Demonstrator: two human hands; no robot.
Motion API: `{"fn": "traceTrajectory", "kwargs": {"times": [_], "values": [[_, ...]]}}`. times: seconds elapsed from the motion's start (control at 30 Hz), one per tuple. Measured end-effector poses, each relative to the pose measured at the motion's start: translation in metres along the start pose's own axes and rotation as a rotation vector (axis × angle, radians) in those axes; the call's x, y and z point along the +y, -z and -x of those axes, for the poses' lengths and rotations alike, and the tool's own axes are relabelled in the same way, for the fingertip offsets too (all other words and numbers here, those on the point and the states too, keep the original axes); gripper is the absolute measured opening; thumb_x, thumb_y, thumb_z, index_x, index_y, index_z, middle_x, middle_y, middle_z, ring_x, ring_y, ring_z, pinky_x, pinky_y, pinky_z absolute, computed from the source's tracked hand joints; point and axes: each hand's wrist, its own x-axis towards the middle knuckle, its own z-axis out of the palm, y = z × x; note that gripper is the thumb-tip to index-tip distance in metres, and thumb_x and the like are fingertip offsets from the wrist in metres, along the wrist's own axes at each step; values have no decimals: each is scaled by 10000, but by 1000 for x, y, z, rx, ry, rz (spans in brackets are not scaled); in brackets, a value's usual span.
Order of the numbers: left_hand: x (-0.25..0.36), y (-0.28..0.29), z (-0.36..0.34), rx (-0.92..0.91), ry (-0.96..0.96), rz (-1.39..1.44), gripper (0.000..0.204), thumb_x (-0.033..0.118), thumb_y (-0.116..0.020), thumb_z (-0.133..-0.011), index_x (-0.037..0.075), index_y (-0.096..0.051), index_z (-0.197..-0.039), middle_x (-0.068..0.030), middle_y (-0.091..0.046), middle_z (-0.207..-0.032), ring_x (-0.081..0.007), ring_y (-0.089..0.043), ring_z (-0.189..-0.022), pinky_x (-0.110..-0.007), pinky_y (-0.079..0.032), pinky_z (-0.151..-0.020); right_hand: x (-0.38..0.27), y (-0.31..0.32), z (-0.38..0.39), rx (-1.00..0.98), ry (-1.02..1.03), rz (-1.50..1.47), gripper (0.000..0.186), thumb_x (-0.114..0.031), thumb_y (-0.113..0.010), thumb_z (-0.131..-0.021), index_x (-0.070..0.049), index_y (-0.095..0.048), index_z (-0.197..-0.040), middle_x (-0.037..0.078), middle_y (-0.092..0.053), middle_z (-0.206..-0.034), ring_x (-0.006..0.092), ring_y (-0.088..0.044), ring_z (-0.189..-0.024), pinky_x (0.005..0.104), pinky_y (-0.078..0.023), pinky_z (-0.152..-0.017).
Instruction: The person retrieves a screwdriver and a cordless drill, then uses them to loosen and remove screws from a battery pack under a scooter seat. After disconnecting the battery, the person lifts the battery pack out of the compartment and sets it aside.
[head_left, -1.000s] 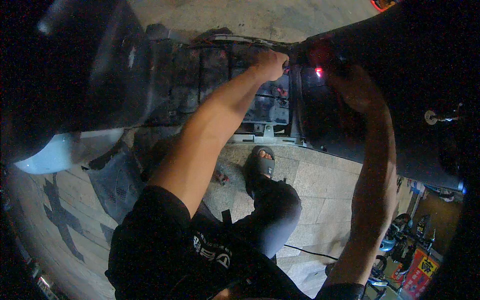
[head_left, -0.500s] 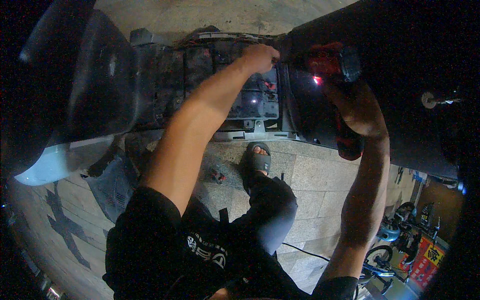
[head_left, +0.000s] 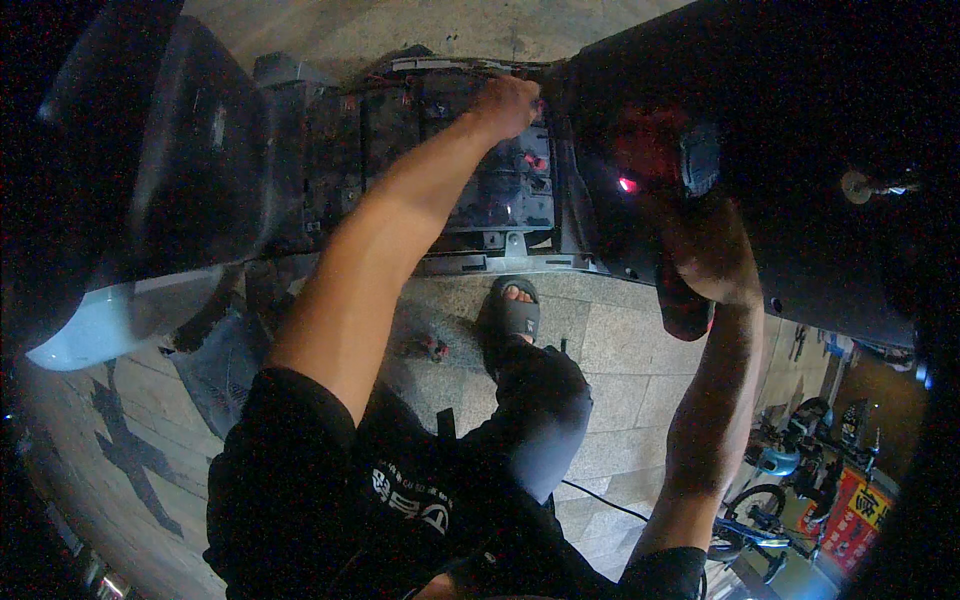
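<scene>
Black batteries (head_left: 495, 195) sit side by side in the opened floor of a dark vehicle body. Over their far right edge is my left hand (head_left: 505, 106), its fingers curled together; whatever they pinch is too dark and small to make out. My right hand (head_left: 712, 258) is wrapped round the grip of a red and black cordless power driver (head_left: 648, 145). Its small lamp glows pinkish-red, and the tool hangs over the dark panel right of the batteries. The driver's front end is lost in shadow. A red terminal piece (head_left: 535, 160) shows below my left hand.
A small red and black object (head_left: 432, 347) lies on the paving near my sandalled foot (head_left: 515, 308). A dark mesh-like piece (head_left: 222, 370) rests at the left. Dark bodywork (head_left: 820, 130) rises on the right, with a key (head_left: 880, 187) in it. Bicycles (head_left: 760, 510) stand at the lower right.
My right hand and the driver have come nearer to me and tilted slightly. My left hand stays over the far right of the batteries, its fingers shifted only a little.
</scene>
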Motion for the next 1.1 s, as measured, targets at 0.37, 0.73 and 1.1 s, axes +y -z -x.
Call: {"fn": "traceTrajectory", "kwargs": {"times": [0.37,0.73,1.1], "values": [[-5,20,13,-124,-4,16,253,191,-669,-776,49,-584,-967,-190,-617,-974,-382,-597,-975,-476,-494,-820,-34,15,8,8,-179,-272,223,-166,-588,-888,-83,-642,-1088,115,-671,-826,254,-638,-698,345,-503,-661],[-5,14,23,-26,-22,98,269,251,-600,-863,59,-579,-1051,-179,-628,-969,-358,-613,-961,-449,-510,-806,35,-17,34,165,318,362,280,-101,-612,-862,-128,-644,-1139,172,-576,-1166,271,-583,-986,371,-497,-738],[110,142,99,315,-103,381,373,148,-755,-733,38,-568,-1036,-170,-650,-916,-352,-648,-813,-400,-523,-686,10,-3,134,366,-329,-788,441,-24,-641,-852,41,-475,-1256,166,-638,-1092,244,-642,-935,339,-513,-813]]}}
